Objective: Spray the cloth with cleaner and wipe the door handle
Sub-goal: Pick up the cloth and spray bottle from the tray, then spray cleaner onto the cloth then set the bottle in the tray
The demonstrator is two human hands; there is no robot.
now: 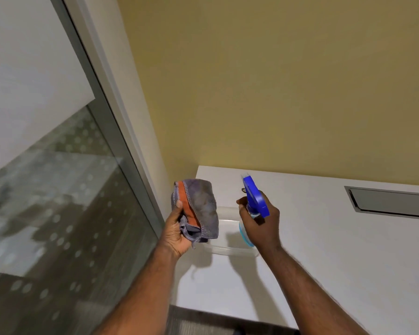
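Note:
My left hand (177,232) grips a crumpled grey-purple cloth (202,206) with an orange edge, held up above the white table. My right hand (261,222) is wrapped around a spray bottle (254,198) with a blue trigger head and a clear body. The nozzle points left toward the cloth, a short gap away. A finger rests at the trigger. No door handle is visible in this view.
A white table (324,250) fills the lower right, with a clear plastic container (228,235) under my hands and a grey cable hatch (392,201) at the right. A yellow wall (276,81) stands behind. A frosted glass partition with a metal frame (111,131) runs down the left.

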